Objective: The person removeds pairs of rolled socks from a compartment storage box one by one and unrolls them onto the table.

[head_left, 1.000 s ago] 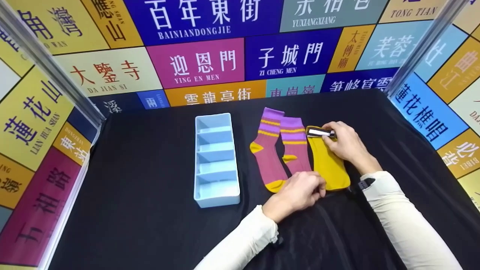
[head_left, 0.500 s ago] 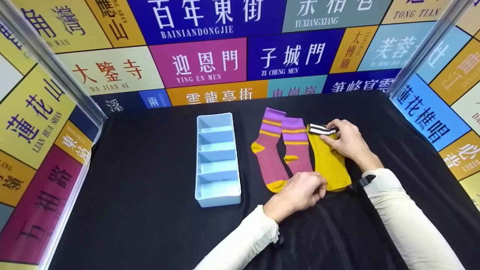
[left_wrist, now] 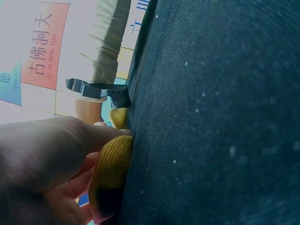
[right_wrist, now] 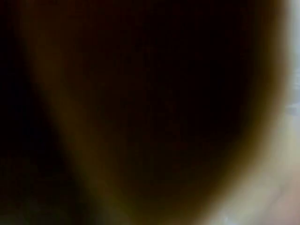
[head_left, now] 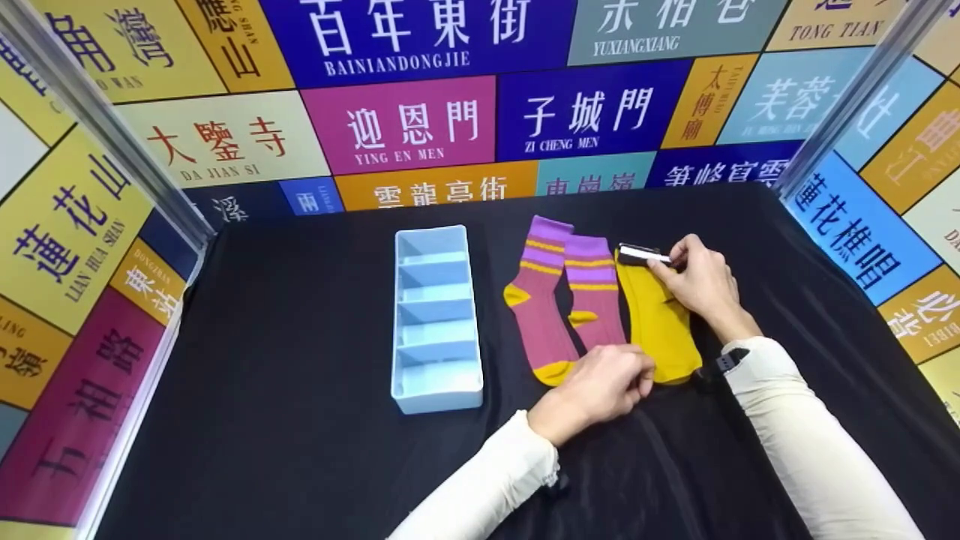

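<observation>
My right hand [head_left: 701, 277] pinches the black-and-white cuff at the far end of the yellow sock [head_left: 661, 330], which lies flat. The right wrist view is too dark and blurred to show the grip. Over the toe end of the nearer striped sock [head_left: 596, 289] lies my left hand [head_left: 604, 382], its fingers bent and low, near the yellow sock's toe. In the left wrist view, a yellow sock toe [left_wrist: 110, 164] shows against the fingers of my left hand [left_wrist: 61, 159]; whether they grip it is unclear. Another pink sock [head_left: 544, 300] with purple cuff and yellow toe lies left.
A light blue box [head_left: 435, 322] with several compartments stands left of the socks. Black cloth [head_left: 285, 360] covers the table. Colourful panels with printed characters [head_left: 397, 124] rise behind and at both sides.
My right hand has shifted slightly up and away with the pinched cuff, tilting the striped band up. My left hand and the pink socks have hardly moved.
</observation>
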`<state>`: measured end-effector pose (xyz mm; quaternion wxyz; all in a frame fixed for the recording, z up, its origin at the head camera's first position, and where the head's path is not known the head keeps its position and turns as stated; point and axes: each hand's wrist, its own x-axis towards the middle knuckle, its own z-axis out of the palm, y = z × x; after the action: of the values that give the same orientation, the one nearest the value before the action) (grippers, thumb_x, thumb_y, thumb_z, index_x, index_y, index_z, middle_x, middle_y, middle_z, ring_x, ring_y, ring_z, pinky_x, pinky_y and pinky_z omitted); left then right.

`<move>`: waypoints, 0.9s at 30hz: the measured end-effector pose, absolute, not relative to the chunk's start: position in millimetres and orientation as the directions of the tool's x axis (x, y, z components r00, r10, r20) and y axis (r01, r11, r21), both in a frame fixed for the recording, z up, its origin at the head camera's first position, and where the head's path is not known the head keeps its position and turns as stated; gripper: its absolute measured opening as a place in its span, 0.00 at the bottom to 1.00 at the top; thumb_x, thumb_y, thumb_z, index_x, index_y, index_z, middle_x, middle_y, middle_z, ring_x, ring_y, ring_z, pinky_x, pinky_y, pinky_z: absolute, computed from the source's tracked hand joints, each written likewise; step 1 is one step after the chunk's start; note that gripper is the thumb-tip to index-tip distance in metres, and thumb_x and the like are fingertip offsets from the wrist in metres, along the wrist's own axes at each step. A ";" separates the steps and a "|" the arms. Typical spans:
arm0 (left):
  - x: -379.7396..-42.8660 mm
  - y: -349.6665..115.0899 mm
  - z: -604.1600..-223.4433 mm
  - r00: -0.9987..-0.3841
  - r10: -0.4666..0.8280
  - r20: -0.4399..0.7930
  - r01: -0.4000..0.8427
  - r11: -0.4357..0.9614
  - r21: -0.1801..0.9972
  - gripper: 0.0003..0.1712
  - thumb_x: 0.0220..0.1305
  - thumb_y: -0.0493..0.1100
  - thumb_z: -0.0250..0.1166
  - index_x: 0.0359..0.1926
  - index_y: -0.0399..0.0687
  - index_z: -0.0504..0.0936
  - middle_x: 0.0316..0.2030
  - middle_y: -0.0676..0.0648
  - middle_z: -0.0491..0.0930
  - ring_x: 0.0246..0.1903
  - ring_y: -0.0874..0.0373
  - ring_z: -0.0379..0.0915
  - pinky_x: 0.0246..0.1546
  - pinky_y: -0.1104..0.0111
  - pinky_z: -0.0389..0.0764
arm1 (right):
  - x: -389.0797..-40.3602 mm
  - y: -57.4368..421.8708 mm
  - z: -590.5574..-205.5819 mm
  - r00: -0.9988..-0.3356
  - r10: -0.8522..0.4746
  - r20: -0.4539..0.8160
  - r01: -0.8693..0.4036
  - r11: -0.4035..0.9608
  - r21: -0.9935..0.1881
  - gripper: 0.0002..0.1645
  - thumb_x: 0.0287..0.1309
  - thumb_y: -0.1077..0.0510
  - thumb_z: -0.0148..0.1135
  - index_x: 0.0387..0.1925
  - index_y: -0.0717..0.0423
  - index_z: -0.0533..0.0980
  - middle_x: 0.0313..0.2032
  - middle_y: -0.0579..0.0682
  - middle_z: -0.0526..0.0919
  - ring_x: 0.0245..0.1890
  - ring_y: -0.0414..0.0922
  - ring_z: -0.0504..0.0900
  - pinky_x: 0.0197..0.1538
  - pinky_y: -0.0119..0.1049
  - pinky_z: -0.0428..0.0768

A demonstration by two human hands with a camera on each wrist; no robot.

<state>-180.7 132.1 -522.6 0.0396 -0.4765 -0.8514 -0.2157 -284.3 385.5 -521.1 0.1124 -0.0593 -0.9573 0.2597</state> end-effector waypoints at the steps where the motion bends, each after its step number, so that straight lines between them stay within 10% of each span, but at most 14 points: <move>1: -180.5 132.0 -522.7 -0.543 0.795 0.271 0.828 0.454 0.329 0.08 0.64 0.38 0.71 0.32 0.59 0.85 0.32 0.59 0.79 0.35 0.67 0.77 0.38 0.79 0.77 | -284.3 385.3 -521.9 -0.966 0.171 0.194 0.052 0.862 -0.505 0.26 0.70 0.34 0.68 0.44 0.52 0.77 0.37 0.57 0.82 0.35 0.57 0.81 0.35 0.49 0.75; 9: -180.3 132.5 -523.0 -0.543 0.798 0.263 0.831 0.464 0.308 0.08 0.65 0.38 0.70 0.32 0.59 0.85 0.33 0.59 0.80 0.35 0.67 0.77 0.38 0.79 0.77 | -285.0 384.8 -526.1 -0.964 0.123 0.235 -0.015 0.861 -0.509 0.19 0.73 0.42 0.68 0.52 0.48 0.89 0.48 0.57 0.83 0.45 0.56 0.81 0.46 0.52 0.77; 19: -179.9 136.2 -524.6 -0.543 0.795 0.270 0.834 0.474 0.282 0.06 0.69 0.44 0.72 0.44 0.61 0.84 0.39 0.62 0.82 0.38 0.68 0.80 0.42 0.76 0.81 | -290.3 388.0 -525.7 -0.988 0.084 0.132 0.004 0.857 -0.516 0.33 0.75 0.48 0.63 0.77 0.50 0.74 0.46 0.61 0.78 0.43 0.58 0.76 0.45 0.51 0.73; 27: -180.0 137.9 -525.4 -0.577 0.767 0.279 0.807 0.484 0.338 0.10 0.73 0.45 0.70 0.53 0.61 0.87 0.47 0.62 0.89 0.45 0.68 0.84 0.51 0.79 0.82 | -290.1 392.6 -521.1 -0.981 0.175 0.080 0.091 0.787 -0.610 0.30 0.73 0.44 0.68 0.59 0.66 0.81 0.30 0.55 0.88 0.21 0.43 0.84 0.26 0.31 0.79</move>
<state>-180.0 137.9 -525.4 0.0451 -0.4576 -0.8602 -0.2205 -290.1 392.6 -521.1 0.0660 -0.0704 -0.9429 0.3187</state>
